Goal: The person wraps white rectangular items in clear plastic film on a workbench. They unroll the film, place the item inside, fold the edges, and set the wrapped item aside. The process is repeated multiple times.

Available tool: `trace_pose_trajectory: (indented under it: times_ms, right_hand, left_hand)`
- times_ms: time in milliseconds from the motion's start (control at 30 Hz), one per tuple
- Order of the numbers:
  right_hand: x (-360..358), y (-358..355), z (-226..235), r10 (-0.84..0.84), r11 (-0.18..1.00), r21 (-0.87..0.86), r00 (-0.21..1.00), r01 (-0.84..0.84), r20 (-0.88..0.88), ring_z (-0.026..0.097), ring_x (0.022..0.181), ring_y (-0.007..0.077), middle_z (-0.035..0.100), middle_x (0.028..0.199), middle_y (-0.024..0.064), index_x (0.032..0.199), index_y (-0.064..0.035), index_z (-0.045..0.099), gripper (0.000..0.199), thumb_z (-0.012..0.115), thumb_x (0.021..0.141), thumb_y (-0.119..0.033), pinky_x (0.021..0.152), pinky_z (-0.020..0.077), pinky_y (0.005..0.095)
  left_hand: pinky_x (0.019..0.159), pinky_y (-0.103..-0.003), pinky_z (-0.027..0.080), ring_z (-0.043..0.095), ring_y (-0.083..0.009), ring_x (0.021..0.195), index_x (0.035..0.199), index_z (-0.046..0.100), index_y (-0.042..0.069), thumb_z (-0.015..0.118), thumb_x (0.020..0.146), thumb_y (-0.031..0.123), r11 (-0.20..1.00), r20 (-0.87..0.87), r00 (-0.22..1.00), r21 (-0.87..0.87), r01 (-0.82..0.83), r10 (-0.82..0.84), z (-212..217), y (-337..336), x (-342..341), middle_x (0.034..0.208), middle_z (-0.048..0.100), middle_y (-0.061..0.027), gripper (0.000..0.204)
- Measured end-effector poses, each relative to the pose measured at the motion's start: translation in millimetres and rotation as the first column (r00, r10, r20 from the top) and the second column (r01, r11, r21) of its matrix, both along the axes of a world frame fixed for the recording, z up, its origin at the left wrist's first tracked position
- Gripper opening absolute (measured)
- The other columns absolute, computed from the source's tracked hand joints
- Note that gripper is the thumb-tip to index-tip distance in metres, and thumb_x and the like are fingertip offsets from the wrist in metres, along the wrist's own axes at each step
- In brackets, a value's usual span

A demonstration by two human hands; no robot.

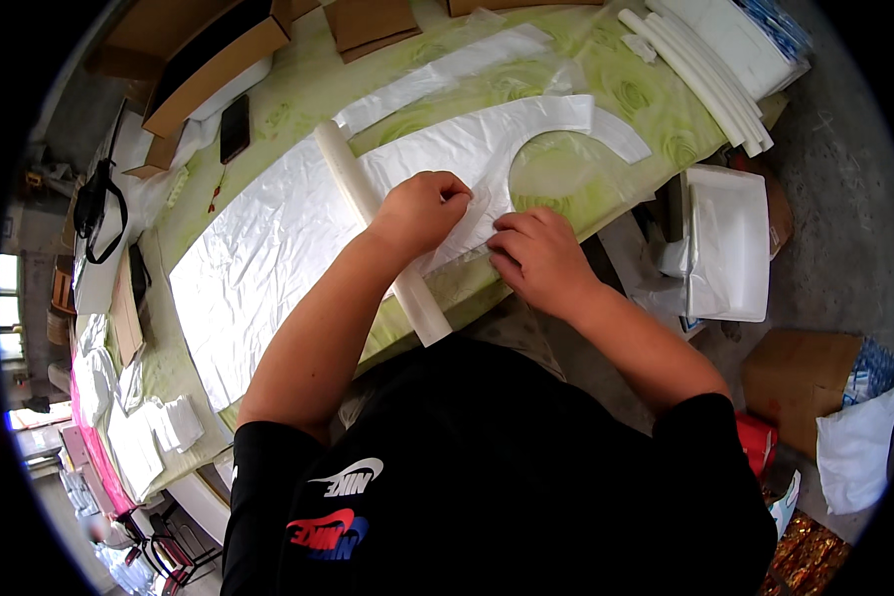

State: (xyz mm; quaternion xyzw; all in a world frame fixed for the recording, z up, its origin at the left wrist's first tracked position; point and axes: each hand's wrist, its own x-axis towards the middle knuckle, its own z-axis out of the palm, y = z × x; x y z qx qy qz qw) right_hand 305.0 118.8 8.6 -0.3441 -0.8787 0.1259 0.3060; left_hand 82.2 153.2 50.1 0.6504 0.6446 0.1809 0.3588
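A thin, shiny white plastic sheet (258,273) lies spread on the table, crinkled, with a curved strip around a rounded cut-out at its right end. Across it rests a white roll (341,169), whose near end sticks out past the table edge. My left hand (422,214) is closed in a pinch on the sheet, just right of the roll, its wrist over the roll. My right hand (544,258) is beside it, with bent fingers and thumb pinching the sheet's near edge below the cut-out. The fingertips partly hide the film between them.
A green patterned cover (631,94) lies on the table. Another plastic strip (447,74) lies beyond the sheet. Several white rolls (705,84) are at the far right, a phone (235,129) and cardboard box (214,65) at the far left. A white bin (740,243) stands right.
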Motion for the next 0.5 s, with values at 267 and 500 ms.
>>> trace_pose_trajectory:
  times_ms: [267, 500]
  right_hand:
    - [-30, -2, 23, 0.031, 0.988, 0.155, 0.986, -0.006, -0.161, 0.059, 0.101, 0.0281, 0.068, 0.114, 0.0011, 0.103, -0.0107, 0.073, 0.025, 0.075, 0.079, -0.014, 0.087, 0.0486, 0.0433]
    - [-8, 1, 14, -0.089, 0.996, -0.002, 0.990, 0.090, 0.113, 0.059, 0.099, 0.0280, 0.069, 0.111, 0.0020, 0.103, -0.0114, 0.073, 0.024, 0.074, 0.080, -0.017, 0.085, 0.0494, 0.0429]
  left_hand:
    - [0.085, -0.035, 0.057, 0.073, -0.0218, 0.094, 0.110, 0.077, 0.006, 0.070, 0.094, 0.027, 0.999, -0.042, 0.998, -0.004, 0.038, -0.039, 2, -3, -3, 0.104, 0.077, -0.0112, 0.027]
    - [0.086, -0.037, 0.057, 0.073, -0.0266, 0.094, 0.109, 0.076, 0.005, 0.067, 0.094, 0.025, 0.998, 0.062, 0.997, 0.029, -0.049, 0.047, 2, -4, -6, 0.103, 0.076, -0.0130, 0.027]
